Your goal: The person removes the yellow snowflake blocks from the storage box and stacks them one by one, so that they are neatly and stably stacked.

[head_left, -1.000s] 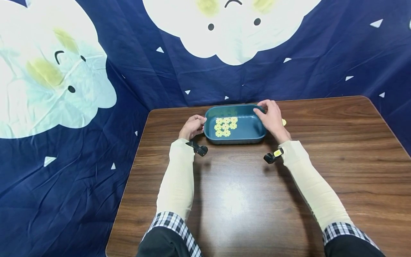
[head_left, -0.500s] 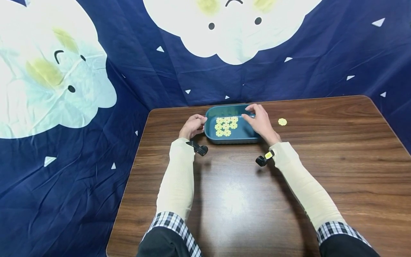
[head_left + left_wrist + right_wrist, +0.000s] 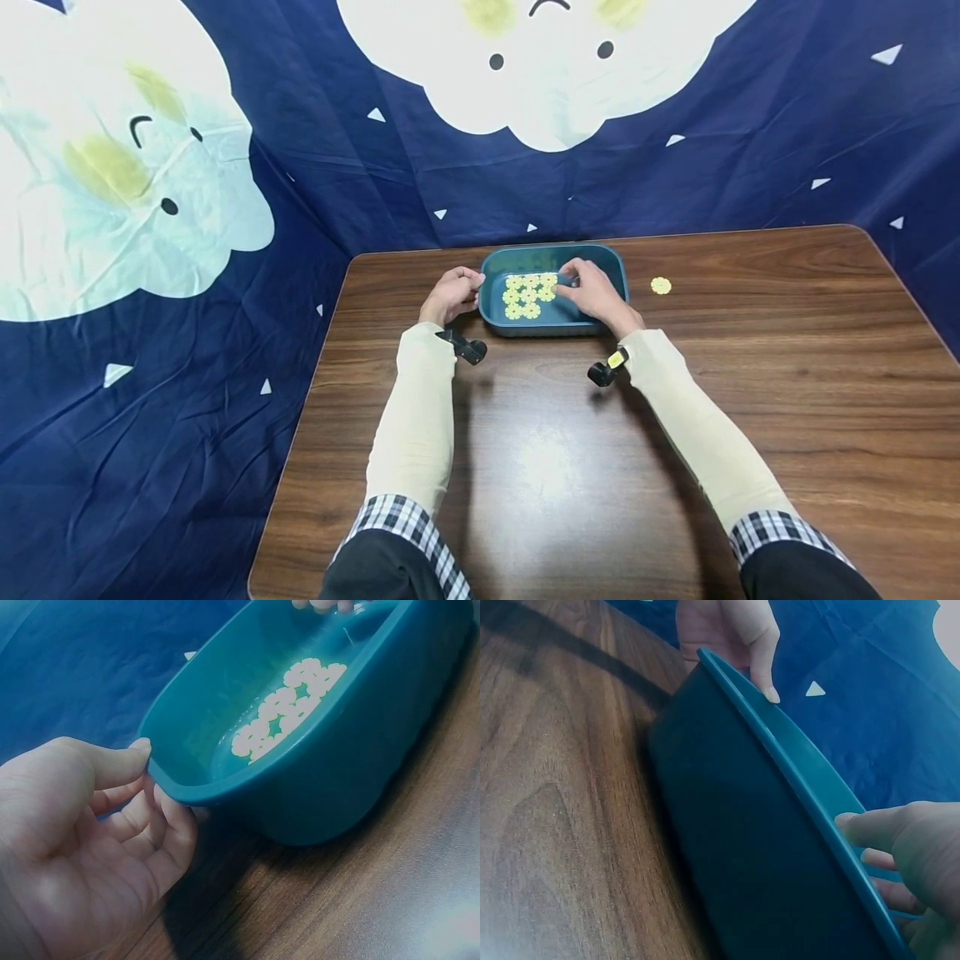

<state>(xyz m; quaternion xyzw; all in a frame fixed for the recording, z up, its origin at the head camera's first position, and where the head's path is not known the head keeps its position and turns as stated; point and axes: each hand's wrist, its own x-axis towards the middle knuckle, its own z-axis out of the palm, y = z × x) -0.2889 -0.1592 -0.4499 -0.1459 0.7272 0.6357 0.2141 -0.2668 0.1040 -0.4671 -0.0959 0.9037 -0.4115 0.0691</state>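
Hung beyond the far and left edges of the worktop (image 3: 787,383), a dark blue cloth (image 3: 630,192) with white clouds (image 3: 555,92) and small white triangles. Brown wood grain across the worktop, rounded at the far corners. Stretched over it from the near edge, two cream sleeves (image 3: 411,408), with checked cuffs (image 3: 392,510) nearer the body. Close to the far edge, nearer the far-left corner than the far-right, a blue-green container (image 3: 555,331), upright and open-topped. At its end facing the left edge, the left hand (image 3: 453,296), grasping the rim between thumb and fingers. Reaching into the container, the right hand (image 3: 596,293), thumb and forefinger just beside pale-yellow flower pieces (image 3: 528,296); impossible to tell whether pinching one or not. At each wrist, a small black device (image 3: 470,351). Packed in rows on the container's floor, toward the worktop's left edge, the flower pieces. Near the far edge, just right of the container, a loose yellow flower (image 3: 661,286).
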